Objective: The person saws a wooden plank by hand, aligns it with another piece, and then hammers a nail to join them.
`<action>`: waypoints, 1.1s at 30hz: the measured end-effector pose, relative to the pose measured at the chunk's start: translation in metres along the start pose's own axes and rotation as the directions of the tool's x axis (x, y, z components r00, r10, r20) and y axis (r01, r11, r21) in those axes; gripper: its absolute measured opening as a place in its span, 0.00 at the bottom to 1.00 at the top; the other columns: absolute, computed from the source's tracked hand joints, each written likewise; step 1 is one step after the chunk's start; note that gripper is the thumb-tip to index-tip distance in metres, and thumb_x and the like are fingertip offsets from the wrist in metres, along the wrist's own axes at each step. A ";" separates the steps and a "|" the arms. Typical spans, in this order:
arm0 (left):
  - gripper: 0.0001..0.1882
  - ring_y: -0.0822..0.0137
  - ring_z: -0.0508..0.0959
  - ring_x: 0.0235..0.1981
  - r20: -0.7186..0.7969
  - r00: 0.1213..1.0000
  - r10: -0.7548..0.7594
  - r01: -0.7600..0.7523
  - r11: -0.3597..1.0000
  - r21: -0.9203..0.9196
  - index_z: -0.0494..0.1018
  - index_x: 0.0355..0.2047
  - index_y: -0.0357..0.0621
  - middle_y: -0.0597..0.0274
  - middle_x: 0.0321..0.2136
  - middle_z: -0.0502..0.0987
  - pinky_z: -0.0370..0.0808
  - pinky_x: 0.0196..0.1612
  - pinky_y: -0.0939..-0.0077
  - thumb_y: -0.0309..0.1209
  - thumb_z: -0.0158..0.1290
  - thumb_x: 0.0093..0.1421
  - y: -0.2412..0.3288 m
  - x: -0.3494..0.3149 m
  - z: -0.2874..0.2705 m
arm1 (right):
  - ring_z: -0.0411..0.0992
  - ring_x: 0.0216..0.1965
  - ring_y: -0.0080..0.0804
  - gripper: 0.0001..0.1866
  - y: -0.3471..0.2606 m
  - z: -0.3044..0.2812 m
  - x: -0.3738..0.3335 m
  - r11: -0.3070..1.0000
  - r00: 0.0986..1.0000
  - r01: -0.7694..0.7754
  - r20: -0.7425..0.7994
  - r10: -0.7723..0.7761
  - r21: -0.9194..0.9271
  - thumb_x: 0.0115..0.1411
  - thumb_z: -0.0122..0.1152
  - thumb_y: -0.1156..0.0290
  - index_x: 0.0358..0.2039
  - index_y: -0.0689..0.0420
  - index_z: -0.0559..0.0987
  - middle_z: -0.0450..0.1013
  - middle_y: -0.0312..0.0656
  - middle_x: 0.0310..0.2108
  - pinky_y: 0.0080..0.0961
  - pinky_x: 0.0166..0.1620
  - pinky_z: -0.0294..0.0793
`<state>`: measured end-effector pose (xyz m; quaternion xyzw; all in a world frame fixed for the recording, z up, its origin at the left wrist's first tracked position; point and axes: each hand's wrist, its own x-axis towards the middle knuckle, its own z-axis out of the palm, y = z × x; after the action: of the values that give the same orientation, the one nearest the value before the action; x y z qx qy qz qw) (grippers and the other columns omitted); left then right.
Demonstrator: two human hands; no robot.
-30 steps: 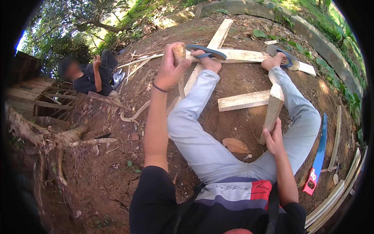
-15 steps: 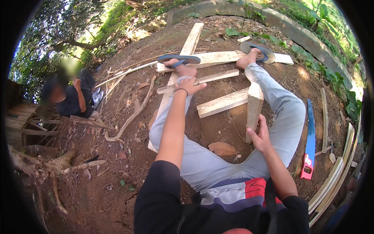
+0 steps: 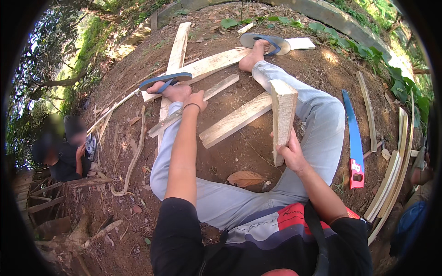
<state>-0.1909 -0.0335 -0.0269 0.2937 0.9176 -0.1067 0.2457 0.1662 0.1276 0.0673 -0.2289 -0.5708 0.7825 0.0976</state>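
Evidently, the thick block (image 3: 282, 106) is best managed by its low end: the right hand (image 3: 293, 154) grasps it there, thumb on the near side, with the block standing roughly upright between the legs. Whether its foot touches the ground is hard to tell. A hold this far down leaves the heavy upper part apt to tip, so a firm wrist and a rest against the ground or the right leg (image 3: 317, 110) would steady it. The left hand (image 3: 195, 100) lies over the middle of the slim batten (image 3: 221, 88), its fingers mostly hidden; I cannot tell whether they wrap it or only press on it. The batten slants across the left shin (image 3: 171, 131), so light pressure and fingertips clear of the rough edges seem wise.

The short board (image 3: 235, 120) lies on the ground just beyond the block, its right end hidden behind it, and limits how freely the block can swing forward. Farther off, both sandalled feet rest on the long board (image 3: 214, 64), which meets a crossing plank (image 3: 179, 43) near the left foot (image 3: 172, 92). Outside the right knee lies a blue handsaw (image 3: 354, 133) with a red handle, its teeth worth minding if that leg shifts. Long strips (image 3: 393, 179) line the ground's right edge, a concrete kerb (image 3: 340, 20) bounds the far edge, and people in dark clothes (image 3: 69, 158) sit toward the left edge, well apart from the wood.
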 end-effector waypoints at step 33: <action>0.31 0.54 0.80 0.44 -0.405 0.756 0.514 -0.590 0.804 -0.081 0.71 0.54 0.40 0.47 0.44 0.79 0.75 0.48 0.68 0.34 0.65 0.50 0.026 -0.289 -0.193 | 0.68 0.48 0.42 0.28 0.005 0.001 -0.035 0.855 0.912 0.410 0.143 -0.385 -0.318 0.57 0.66 0.66 0.54 0.60 0.64 0.67 0.48 0.44 0.33 0.52 0.66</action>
<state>-0.0462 -0.0872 0.2854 0.5400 0.8240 0.1215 0.1210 0.1974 0.1107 0.0714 -0.0904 -0.7356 0.6425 0.1948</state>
